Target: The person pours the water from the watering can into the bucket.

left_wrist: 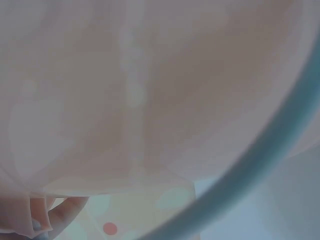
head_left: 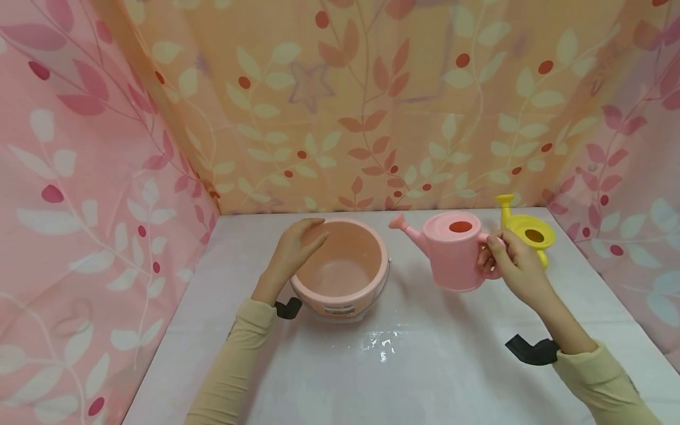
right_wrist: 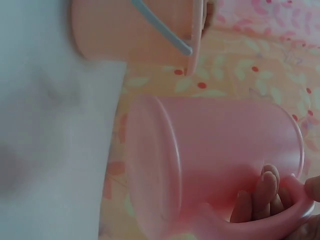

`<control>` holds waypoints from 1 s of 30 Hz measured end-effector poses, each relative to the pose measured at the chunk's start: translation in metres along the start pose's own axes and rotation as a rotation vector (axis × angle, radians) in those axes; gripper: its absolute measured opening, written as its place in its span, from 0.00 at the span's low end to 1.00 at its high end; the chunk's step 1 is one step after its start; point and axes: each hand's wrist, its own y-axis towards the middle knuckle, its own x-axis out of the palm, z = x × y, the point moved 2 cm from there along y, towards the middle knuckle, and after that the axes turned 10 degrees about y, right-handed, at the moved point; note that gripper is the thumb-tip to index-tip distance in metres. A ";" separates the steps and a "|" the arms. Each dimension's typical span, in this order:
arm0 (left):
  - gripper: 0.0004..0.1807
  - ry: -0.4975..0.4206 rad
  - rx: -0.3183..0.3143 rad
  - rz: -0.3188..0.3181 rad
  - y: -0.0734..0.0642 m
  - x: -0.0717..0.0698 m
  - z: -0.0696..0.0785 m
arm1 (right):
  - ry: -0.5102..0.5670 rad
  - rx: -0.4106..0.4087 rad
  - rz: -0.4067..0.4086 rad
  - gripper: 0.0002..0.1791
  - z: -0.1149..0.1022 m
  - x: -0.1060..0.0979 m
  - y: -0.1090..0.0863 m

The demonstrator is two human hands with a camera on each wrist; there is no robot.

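In the head view my right hand (head_left: pixel 510 260) grips the handle of a pink toy watering can (head_left: pixel 455 260), held upright with its spout towards the bucket. In the right wrist view its curled fingers (right_wrist: pixel 265 192) pass through the handle loop, and the can's underside shows. A peach bucket (head_left: pixel 340 301) with a wire handle stands left of the can. My left hand (head_left: pixel 297 248) is at the bucket's left rim, thumb and fingers spread apart. The bucket's wall (left_wrist: pixel 135 100) fills most of the left wrist view, with fingertips at the lower left.
A yellow toy watering can (head_left: pixel 531 227) stands behind my right hand near the table's back right corner. A shiny wet-looking patch (head_left: pixel 383 347) lies on the white table (head_left: pixel 340 389) before the bucket. Patterned curtains (head_left: pixel 361 106) enclose the back and sides.
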 end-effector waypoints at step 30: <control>0.24 -0.015 -0.001 0.002 0.000 0.000 -0.001 | 0.119 0.121 0.016 0.18 0.054 0.010 -0.003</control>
